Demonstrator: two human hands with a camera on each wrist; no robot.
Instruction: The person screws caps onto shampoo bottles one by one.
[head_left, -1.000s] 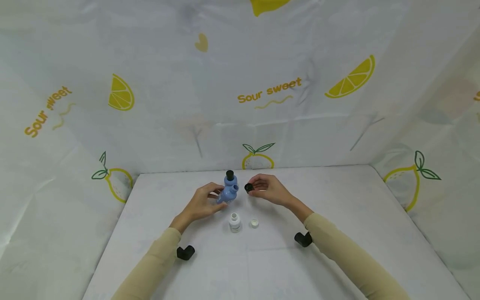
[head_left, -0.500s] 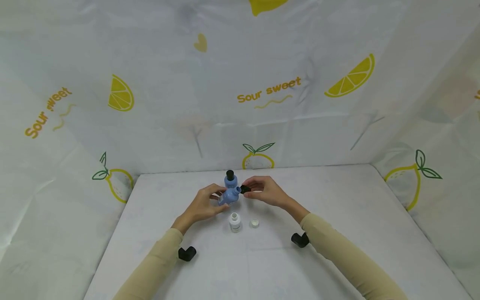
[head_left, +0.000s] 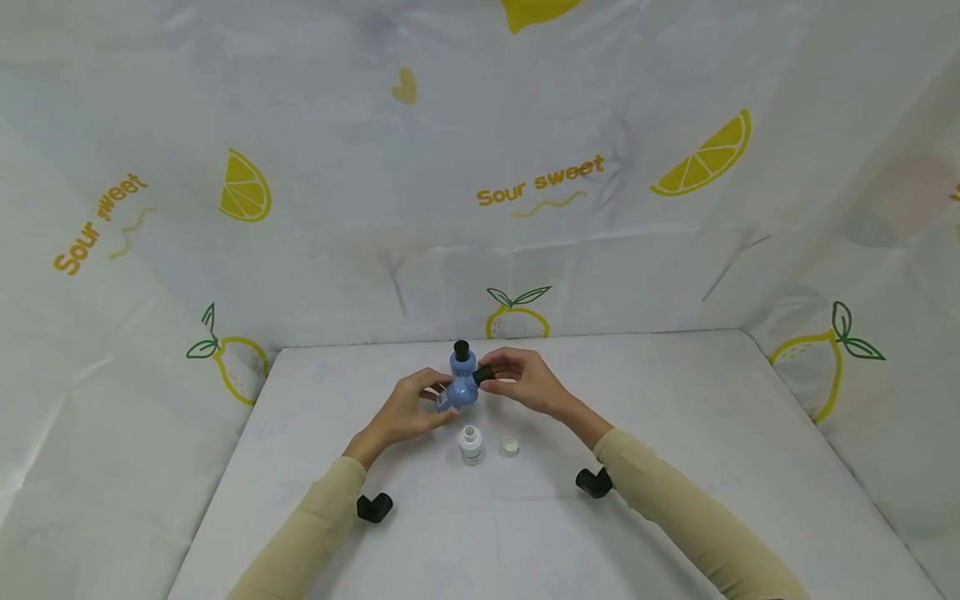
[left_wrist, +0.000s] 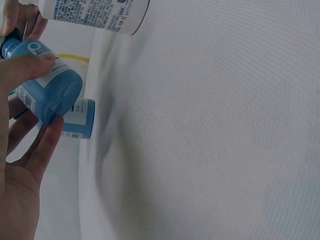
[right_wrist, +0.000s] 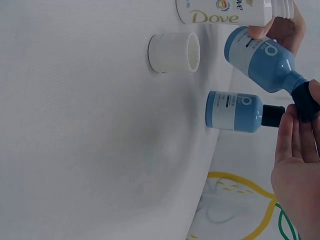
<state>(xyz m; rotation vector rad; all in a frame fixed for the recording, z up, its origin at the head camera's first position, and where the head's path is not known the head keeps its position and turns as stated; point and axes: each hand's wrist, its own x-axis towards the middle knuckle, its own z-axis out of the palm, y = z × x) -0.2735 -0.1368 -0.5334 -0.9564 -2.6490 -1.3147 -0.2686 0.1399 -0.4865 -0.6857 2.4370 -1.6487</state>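
My left hand (head_left: 403,408) holds a small blue bottle (head_left: 459,392) tilted, its neck pointing up to the right. In the left wrist view the thumb lies on the label and the fingers support the base. My right hand (head_left: 528,382) pinches a black cap (right_wrist: 304,101), which sits over the mouth of that bottle. Behind it stands a second blue bottle (right_wrist: 234,111), upright with its black cap (head_left: 461,350) on. Nearer me, a white Dove bottle (head_left: 471,447) stands with its mouth uncovered, and a white cap (head_left: 510,448) lies to its right.
A white cloth covers the table (head_left: 525,533), and a lemon-print sheet (head_left: 360,208) hangs behind it. Black wrist-camera mounts (head_left: 375,507) show beside both forearms, low over the table.
My right hand has moved left with the black cap, bringing it from beside the tilted bottle onto its mouth. The held bottle has shifted slightly right. The white bottle and its cap stay put.
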